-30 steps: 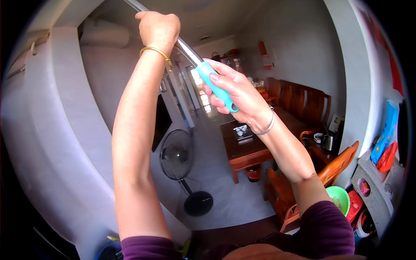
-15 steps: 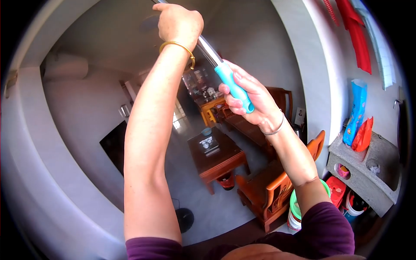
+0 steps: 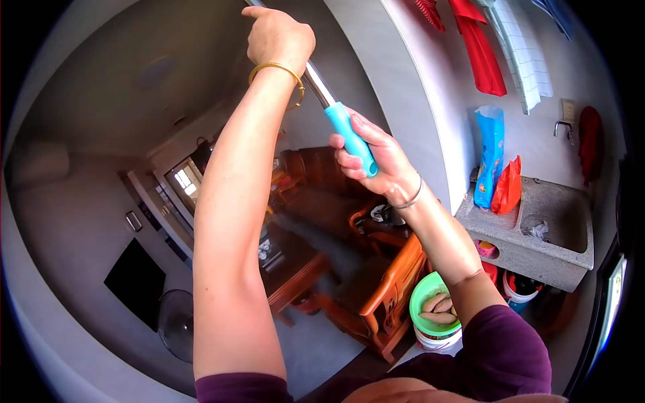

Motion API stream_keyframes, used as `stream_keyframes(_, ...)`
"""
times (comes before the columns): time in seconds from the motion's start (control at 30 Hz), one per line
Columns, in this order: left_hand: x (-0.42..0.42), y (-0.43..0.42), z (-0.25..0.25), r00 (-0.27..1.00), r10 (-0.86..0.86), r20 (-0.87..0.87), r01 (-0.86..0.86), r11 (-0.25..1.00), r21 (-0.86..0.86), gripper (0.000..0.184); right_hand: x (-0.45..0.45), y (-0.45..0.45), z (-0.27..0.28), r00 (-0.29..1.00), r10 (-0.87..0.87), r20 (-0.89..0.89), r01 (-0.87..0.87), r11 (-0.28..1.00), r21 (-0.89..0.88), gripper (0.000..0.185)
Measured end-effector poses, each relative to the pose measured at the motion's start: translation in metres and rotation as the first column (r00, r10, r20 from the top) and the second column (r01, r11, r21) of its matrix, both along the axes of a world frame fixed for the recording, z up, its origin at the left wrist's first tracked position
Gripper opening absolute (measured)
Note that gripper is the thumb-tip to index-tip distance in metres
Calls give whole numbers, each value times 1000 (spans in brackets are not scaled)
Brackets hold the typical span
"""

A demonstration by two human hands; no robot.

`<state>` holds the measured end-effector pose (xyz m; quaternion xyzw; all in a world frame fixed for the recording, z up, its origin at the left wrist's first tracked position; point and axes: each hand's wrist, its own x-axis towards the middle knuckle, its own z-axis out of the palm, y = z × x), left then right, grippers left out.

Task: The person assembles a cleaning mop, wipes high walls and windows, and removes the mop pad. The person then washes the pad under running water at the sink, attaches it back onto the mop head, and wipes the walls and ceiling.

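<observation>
Raised at the top of the view, my left hand (image 3: 281, 40) is wrapped round a metal pole (image 3: 318, 84), its index finger partly stretched along it. A gold bracelet sits on that wrist. Lower and to the right, my right hand (image 3: 379, 158) grips the turquoise handle (image 3: 351, 138) at the pole's lower end, with a thin silver bangle on the wrist. The pole slants up to the left past my left hand, and its far end is out of view.
A stone sink (image 3: 551, 221) with a blue bag (image 3: 489, 158) and red bag (image 3: 507, 187) stands right. Below is a green basin (image 3: 420, 302) of tubers. Wooden chair (image 3: 383, 302), table (image 3: 289, 269) and fan (image 3: 177, 326) are beyond. Cloths (image 3: 480, 54) hang upper right.
The view has swung to the right, bringing more of the sink, hanging cloths and green basin into sight. Both hands keep their hold on the pole, which stays slanted.
</observation>
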<state>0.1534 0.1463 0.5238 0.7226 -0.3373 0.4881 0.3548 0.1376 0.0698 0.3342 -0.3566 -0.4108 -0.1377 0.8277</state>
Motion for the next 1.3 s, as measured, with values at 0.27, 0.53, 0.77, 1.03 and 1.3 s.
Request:
stream_keyframes(0.27, 22, -54, -2, 1000, 18, 15, -19, 991, 135, 72, 28, -32, -11, 1000, 15, -1, -15, 994, 109, 38)
stream_keyframes(0.53, 38, -112, 13, 992, 104, 70, -115, 980, 162, 72, 32, -68, 0, 992, -122, -37, 126, 983, 136, 27)
stream_keyframes(0.77, 50, -133, 20, 988, -149, -50, 155, 977, 149, 76, 28, -68, 7, 182, -978, 105, 982, 176, -60, 48)
stream_keyframes(1.03, 69, -119, -2, 640, -675, -368, 758, 635, 153, 95, -14, -88, 24, -75, -992, 97, 959, -98, -266, 46)
stream_keyframes(1.3, 143, -44, -266, 607, -696, -382, 730, 299, 614, 77, -71, -155, 46, -334, -936, 111, 871, -351, -343, 46)
